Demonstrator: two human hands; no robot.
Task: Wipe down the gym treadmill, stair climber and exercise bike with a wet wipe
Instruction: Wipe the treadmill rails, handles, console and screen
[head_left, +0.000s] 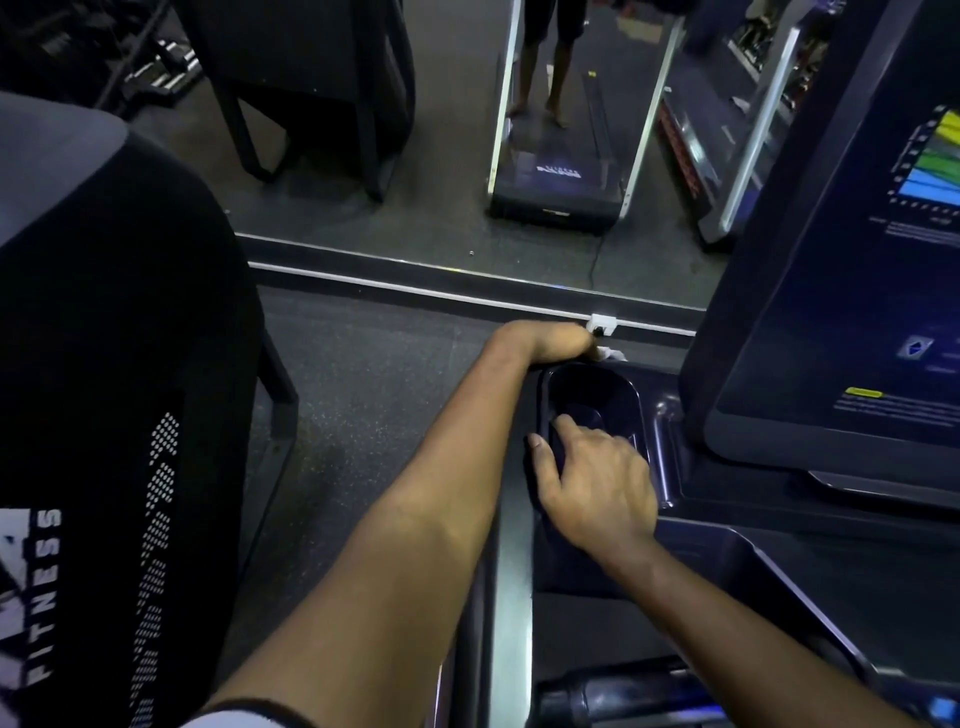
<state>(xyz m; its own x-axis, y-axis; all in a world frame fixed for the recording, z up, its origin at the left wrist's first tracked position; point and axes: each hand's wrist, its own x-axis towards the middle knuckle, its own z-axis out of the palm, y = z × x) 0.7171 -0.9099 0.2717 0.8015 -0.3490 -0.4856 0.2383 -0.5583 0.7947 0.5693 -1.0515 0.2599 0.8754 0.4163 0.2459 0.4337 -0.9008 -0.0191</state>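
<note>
Reaching out past the far rim of the glossy black moulded cup holder (587, 384) on the dark treadmill console (727, 519) with the left hand (550, 343): wrist bent down, fingers tucked out of sight and bunched on the crumpled white wet wipe (612, 354), just a scrap of it peeking out at the console's far edge. Nearer in, bracing with the right hand (597, 473): relaxed and spread, holding nothing, thumb on the holder's left rim, forefinger dipping into the well. Off to the right, a tilted black display screen (831, 312) with a blue, green and yellow chart. To the left, a bulky black machine cover (130, 338) with white "FITNESS" lettering. Ahead, beyond the speckled dark rubber floor (363, 389), a wall mirror (467, 223) reflecting a treadmill belt and bare legs.
</note>
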